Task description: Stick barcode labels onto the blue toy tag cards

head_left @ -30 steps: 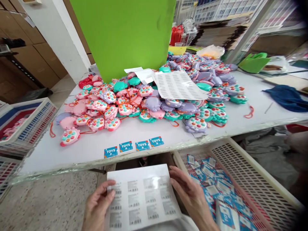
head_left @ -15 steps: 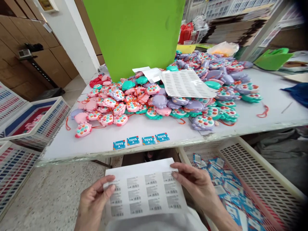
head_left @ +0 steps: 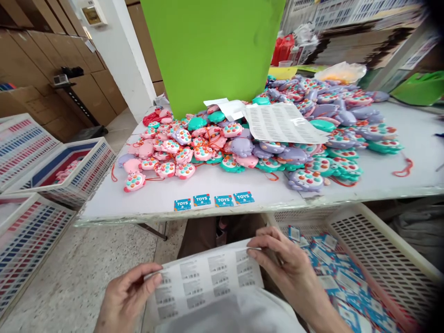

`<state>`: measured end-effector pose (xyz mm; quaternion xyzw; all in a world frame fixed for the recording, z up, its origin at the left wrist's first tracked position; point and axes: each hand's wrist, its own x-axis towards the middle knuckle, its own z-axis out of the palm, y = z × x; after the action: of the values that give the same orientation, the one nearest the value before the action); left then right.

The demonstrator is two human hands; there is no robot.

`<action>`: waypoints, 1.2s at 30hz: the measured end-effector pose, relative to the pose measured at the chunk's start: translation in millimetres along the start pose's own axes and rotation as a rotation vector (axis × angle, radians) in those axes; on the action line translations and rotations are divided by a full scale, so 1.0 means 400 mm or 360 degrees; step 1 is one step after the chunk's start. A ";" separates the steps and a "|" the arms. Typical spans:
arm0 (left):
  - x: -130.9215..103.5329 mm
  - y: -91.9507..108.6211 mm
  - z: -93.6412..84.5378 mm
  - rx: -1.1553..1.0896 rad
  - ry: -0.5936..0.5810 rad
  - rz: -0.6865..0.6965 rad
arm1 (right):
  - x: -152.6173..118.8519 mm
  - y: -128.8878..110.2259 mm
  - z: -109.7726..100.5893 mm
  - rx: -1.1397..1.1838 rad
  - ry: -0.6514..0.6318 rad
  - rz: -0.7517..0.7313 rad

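Observation:
A sheet of barcode labels (head_left: pixel 204 286), white with rows of grey printed stickers, is stretched between my hands above my lap. My left hand (head_left: pixel 129 293) pinches its upper left corner between thumb and fingers. At the upper right corner my right hand (head_left: pixel 289 270) grips it the same way. The sheet's top edge looks bent back, and its lower part curves against pale cloth. Beyond it, several blue cards marked TOYS (head_left: pixel 224 200) lie in a row near the table's front edge.
Pink, purple and green animal-shaped toys (head_left: pixel 203 150) are heaped across the table (head_left: pixel 156 199), with another label sheet (head_left: pixel 284 122) on top. A green panel (head_left: pixel 215 51) stands behind them. Right of my lap, a plastic crate (head_left: pixel 371 222) holds many cards; other crates (head_left: pixel 86 171) stand left.
The blank strip along the sheet's top has folded back and hardly shows. Both hands still hold the corners. The view has turned slightly left.

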<state>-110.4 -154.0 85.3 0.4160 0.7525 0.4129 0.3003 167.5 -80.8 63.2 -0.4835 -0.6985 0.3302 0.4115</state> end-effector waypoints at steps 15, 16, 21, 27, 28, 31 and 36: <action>0.027 0.095 0.275 0.0292 -0.0390 0.1306 | -0.018 0.007 0.099 0.0436 0.0102 0.0400; 0.031 0.100 0.273 0.0304 -0.0432 0.1279 | -0.018 0.009 0.102 0.0440 0.0138 0.0399; 0.059 0.140 0.255 0.0498 -0.0698 0.1166 | 0.014 0.002 0.070 0.0266 -0.0021 0.0150; 0.103 0.175 0.245 0.0691 -0.0908 0.1171 | 0.059 -0.002 0.009 -0.0044 -0.0220 0.0090; 0.109 0.178 0.243 0.0708 -0.0922 0.1165 | 0.061 0.000 0.006 -0.0075 -0.0227 0.0103; 0.122 0.187 0.241 0.0761 -0.0963 0.1153 | 0.069 -0.004 0.002 -0.0198 -0.0287 -0.0034; 0.138 0.200 0.240 0.0786 -0.1030 0.1145 | 0.095 -0.024 -0.017 -0.0460 -0.0421 -0.0213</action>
<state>-29.9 -45.1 103.3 0.8114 0.5064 0.1514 0.2496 162.4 -47.2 84.1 -0.4423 -0.8172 0.2591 0.2634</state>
